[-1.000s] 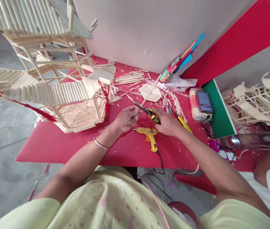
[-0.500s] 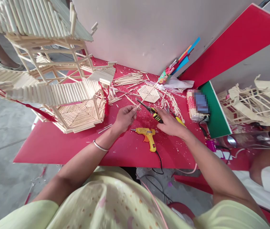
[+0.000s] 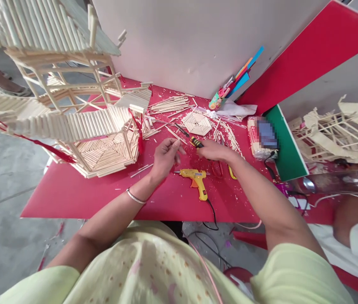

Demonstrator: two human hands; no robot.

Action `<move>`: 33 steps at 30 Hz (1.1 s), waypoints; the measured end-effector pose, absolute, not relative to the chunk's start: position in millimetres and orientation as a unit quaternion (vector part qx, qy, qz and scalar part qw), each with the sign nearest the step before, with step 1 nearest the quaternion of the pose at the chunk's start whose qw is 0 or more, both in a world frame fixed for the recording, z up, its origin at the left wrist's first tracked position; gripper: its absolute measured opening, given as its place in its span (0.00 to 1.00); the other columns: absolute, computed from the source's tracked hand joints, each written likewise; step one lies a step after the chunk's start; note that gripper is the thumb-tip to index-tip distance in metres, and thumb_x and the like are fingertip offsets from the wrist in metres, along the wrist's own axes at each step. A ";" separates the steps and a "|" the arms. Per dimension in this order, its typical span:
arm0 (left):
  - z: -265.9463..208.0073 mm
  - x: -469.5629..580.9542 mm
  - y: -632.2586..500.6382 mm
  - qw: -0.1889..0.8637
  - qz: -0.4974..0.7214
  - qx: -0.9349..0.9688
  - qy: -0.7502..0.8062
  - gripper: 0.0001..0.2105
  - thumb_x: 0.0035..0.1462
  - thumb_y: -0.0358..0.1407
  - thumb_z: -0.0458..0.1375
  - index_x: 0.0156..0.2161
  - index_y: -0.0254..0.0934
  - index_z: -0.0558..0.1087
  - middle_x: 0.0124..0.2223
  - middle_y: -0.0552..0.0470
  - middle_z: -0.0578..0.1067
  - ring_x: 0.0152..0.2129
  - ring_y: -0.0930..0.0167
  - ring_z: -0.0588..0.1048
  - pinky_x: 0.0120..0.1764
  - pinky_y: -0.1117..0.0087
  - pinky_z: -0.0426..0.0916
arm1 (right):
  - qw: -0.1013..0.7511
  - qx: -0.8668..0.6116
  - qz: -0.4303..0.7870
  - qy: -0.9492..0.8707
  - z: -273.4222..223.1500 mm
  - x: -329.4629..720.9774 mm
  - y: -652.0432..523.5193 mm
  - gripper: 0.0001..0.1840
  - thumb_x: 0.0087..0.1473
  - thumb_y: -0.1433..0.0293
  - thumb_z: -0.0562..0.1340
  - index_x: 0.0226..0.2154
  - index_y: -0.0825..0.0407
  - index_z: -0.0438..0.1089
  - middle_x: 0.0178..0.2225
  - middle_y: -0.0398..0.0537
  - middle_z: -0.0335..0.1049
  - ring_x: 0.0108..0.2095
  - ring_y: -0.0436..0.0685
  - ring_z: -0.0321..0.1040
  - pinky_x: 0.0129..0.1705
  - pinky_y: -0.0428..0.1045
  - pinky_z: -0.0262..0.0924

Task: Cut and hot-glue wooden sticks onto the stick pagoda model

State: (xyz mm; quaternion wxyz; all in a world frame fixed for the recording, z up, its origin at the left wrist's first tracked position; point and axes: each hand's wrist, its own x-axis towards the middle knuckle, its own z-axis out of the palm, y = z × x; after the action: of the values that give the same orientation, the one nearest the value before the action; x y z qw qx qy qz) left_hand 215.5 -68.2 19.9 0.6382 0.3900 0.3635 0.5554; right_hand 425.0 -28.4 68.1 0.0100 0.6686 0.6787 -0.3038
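Observation:
My left hand (image 3: pixel 165 157) is above the red table, left of the glue gun. Its fingers are curled loosely toward the thumb; whatever is between them, if anything, I cannot make out. My right hand (image 3: pixel 211 149) grips a black-and-yellow-handled tool (image 3: pixel 196 142) whose narrow dark end points up and left; its exact kind is unclear. Beyond the tool lies a hexagonal stick panel (image 3: pixel 197 123). Nearer to me, a yellow glue gun (image 3: pixel 194 179) rests on its side, nozzle to the left.
A large stick-built pavilion model (image 3: pixel 106 147) with red tassels fills the left side. Loose sticks (image 3: pixel 171 104) and shavings cover the back of the red table (image 3: pixel 80 198). A pen holder (image 3: pixel 217 101), a packet of sticks with a phone (image 3: pixel 266 134), and a green board (image 3: pixel 288 147) stand right.
The long thin stick that was in my left hand no longer shows. My right hand has moved forward and left with the tool. The fingers of my left hand have loosened.

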 end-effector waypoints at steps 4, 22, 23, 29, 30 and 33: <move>23.3 205.6 -69.2 0.746 0.471 0.290 0.371 0.16 0.62 0.47 0.67 0.37 0.37 0.69 0.31 0.51 0.80 0.21 0.73 0.78 0.23 0.76 0.69 | 0.089 0.664 -0.217 0.710 67.4 397.4 -11.0 0.20 0.57 0.55 0.62 0.44 0.51 0.78 0.46 0.58 0.81 0.44 0.68 0.77 0.45 0.55 0.69; 23.2 127.9 -155.8 0.766 0.363 0.381 0.370 0.22 0.47 0.50 0.75 0.31 0.32 0.77 0.24 0.51 0.76 0.14 0.74 0.72 0.16 0.74 0.68 | -0.482 0.606 -0.387 0.500 41.8 305.6 -169.3 0.20 0.57 0.50 0.70 0.42 0.47 0.84 0.36 0.45 0.82 0.35 0.57 0.77 0.37 0.50 0.71; 20.6 119.3 -162.2 0.763 0.361 0.375 0.383 0.22 0.47 0.50 0.75 0.31 0.32 0.77 0.23 0.51 0.76 0.13 0.74 0.72 0.16 0.74 0.68 | -0.497 0.613 -0.381 0.481 33.7 295.6 -172.3 0.20 0.56 0.50 0.70 0.43 0.47 0.84 0.37 0.45 0.83 0.36 0.57 0.77 0.38 0.51 0.72; 9.9 82.4 -184.8 0.747 0.384 0.328 0.434 0.21 0.47 0.49 0.75 0.29 0.32 0.76 0.23 0.50 0.77 0.13 0.73 0.73 0.17 0.73 0.70 | -0.526 0.597 -0.410 0.445 1.4 250.5 -183.6 0.21 0.58 0.51 0.69 0.46 0.46 0.83 0.38 0.47 0.85 0.34 0.58 0.79 0.42 0.54 0.76; 10.2 79.6 -186.6 0.742 0.390 0.326 0.437 0.21 0.47 0.49 0.75 0.29 0.32 0.76 0.23 0.50 0.77 0.13 0.73 0.72 0.16 0.73 0.70 | -0.524 0.594 -0.401 0.460 0.4 247.1 -184.5 0.20 0.58 0.51 0.69 0.45 0.46 0.83 0.38 0.46 0.85 0.34 0.58 0.79 0.43 0.54 0.76; 14.3 76.0 -191.0 0.731 0.415 0.311 0.444 0.21 0.48 0.49 0.74 0.29 0.32 0.76 0.22 0.51 0.76 0.11 0.74 0.70 0.14 0.74 0.67 | -0.533 0.594 -0.324 0.508 0.9 239.2 -184.9 0.16 0.58 0.52 0.70 0.42 0.44 0.84 0.41 0.47 0.85 0.38 0.60 0.80 0.49 0.56 0.75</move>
State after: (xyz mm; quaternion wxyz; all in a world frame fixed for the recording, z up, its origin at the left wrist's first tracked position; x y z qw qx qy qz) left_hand 76.0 -191.0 14.3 0.7308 0.3113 0.4438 0.4148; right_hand 239.2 -184.9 0.9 -0.5330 0.5942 0.5076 -0.3244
